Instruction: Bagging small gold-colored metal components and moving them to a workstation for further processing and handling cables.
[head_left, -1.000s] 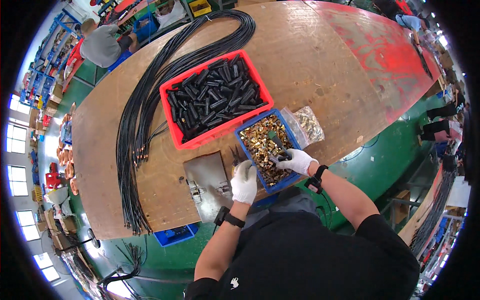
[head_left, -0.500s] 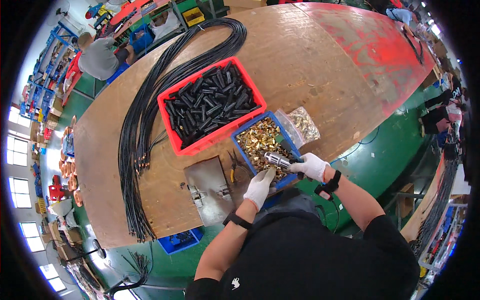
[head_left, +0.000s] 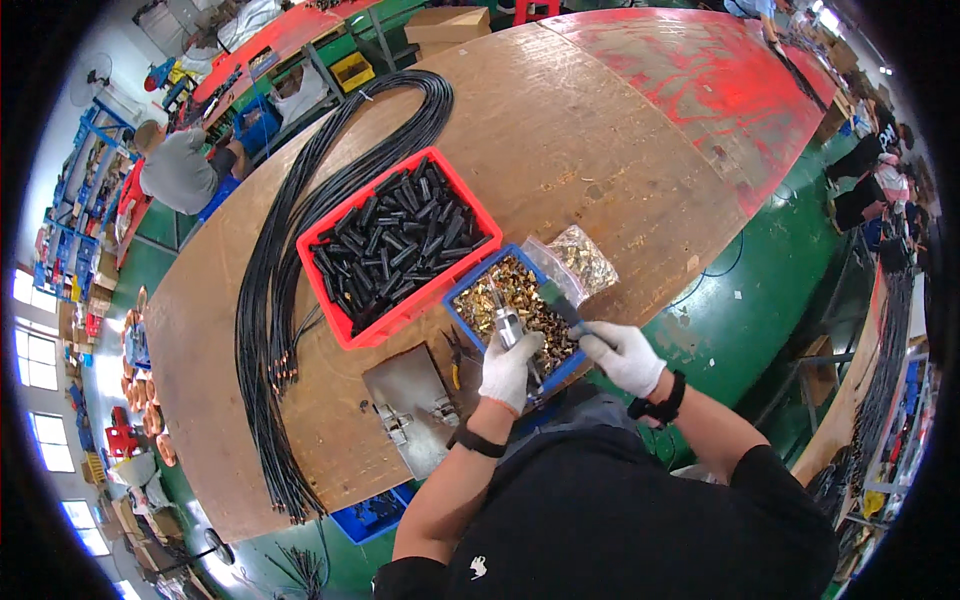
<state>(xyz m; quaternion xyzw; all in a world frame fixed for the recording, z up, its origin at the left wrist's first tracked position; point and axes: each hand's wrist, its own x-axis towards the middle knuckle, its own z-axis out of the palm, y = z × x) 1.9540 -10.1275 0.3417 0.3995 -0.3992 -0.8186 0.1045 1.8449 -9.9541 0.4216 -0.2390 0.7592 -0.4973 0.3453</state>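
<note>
My left hand [head_left: 508, 370], in a white glove, is closed round a silver cylindrical power tool [head_left: 509, 326] with a thin tip pointing away from me. Beneath it stands a blue bin [head_left: 462, 318] of small brass-coloured metal pieces [head_left: 520, 285]. At the bin's right side my gloved right hand [head_left: 622, 357] grips the near end of a dark flat tool [head_left: 560, 302]; its far part lies over the brass pieces. The exact kind of either tool cannot be made out. Pliers [head_left: 456, 358] with yellow-and-black handles lie left of the bin.
A red crate [head_left: 400, 322] of black sleeves adjoins the blue bin. A plastic bag [head_left: 585, 262] of metal parts lies beyond it. Long black cables [head_left: 262, 350] loop across the table's left. A metal plate [head_left: 412, 395] sits near the front edge. Another person [head_left: 180, 170] sits far left.
The silver tool has passed from my right hand to my left and now points away. My right hand has taken hold of the dark flat tool that lay in the bin.
</note>
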